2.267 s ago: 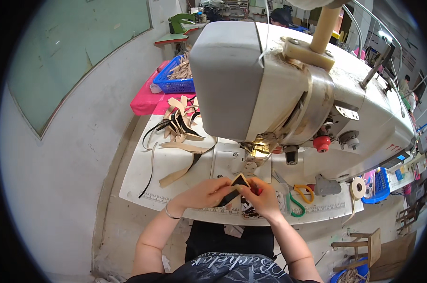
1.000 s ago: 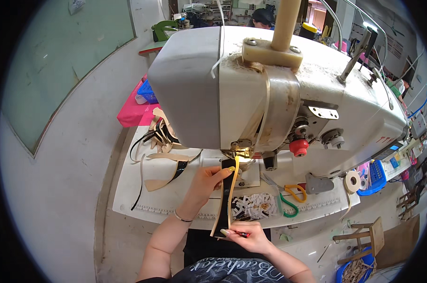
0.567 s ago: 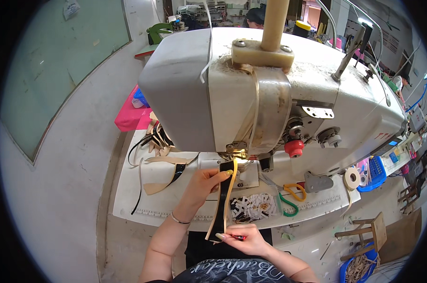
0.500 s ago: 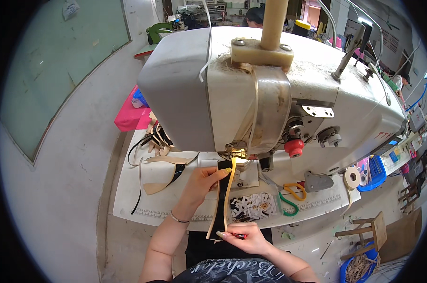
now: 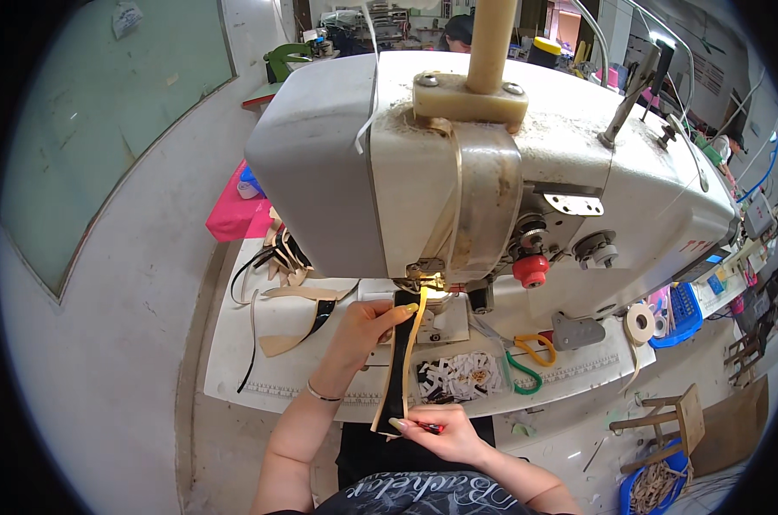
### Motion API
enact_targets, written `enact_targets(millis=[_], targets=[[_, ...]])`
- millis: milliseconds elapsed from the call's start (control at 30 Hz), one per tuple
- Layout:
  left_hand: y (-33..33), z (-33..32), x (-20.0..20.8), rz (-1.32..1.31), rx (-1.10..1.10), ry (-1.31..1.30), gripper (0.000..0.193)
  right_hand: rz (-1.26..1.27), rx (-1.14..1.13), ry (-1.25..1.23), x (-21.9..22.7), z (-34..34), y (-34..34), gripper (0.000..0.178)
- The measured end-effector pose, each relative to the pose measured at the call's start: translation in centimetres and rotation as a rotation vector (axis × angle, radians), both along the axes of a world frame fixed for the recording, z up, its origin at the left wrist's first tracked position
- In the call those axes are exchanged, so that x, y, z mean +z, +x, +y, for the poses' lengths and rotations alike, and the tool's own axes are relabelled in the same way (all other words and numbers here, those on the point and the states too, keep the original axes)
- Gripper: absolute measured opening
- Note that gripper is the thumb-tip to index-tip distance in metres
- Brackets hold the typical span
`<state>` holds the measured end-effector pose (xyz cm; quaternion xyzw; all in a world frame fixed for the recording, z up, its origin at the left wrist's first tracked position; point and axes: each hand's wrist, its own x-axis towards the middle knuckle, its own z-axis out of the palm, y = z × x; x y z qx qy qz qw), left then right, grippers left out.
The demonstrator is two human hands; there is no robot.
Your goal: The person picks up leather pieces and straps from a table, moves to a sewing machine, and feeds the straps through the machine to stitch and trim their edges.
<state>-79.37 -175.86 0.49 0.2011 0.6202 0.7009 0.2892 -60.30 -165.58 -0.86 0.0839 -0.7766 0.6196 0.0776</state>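
A long black strip with tan edges (image 5: 396,378) runs from the lit needle area of a large white sewing machine (image 5: 316,163) down toward my body. My left hand (image 5: 365,333) pinches its upper part just below the presser foot, thumb on top. With thumb and fingers, my right hand (image 5: 445,436) grips the strip's near end. A small red-and-black tool (image 5: 429,427) is also tucked in that hand; its kind is hard to make out. A narrow tan band, lit yellow near the needle, lies along the strip's right edge.
Right of the strip sit a clear tray of small white pieces (image 5: 462,378), scissors with green and orange handles (image 5: 526,365) and a tape roll (image 5: 639,324). Cut tan and black pieces (image 5: 299,330) lie left on the white table. A wooden stool (image 5: 685,425) stands at right.
The view has shifted slightly. Both hands keep their hold on the strip, which has hardly moved at the needle.
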Motion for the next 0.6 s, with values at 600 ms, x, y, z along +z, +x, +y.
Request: enact_targets(millis=[600], targets=[[2.3, -0.1, 1.4, 0.350, -0.008, -0.122, 0.025, -0.171, -0.241, -0.073, 1.7, 2.5, -1.2, 0.022]])
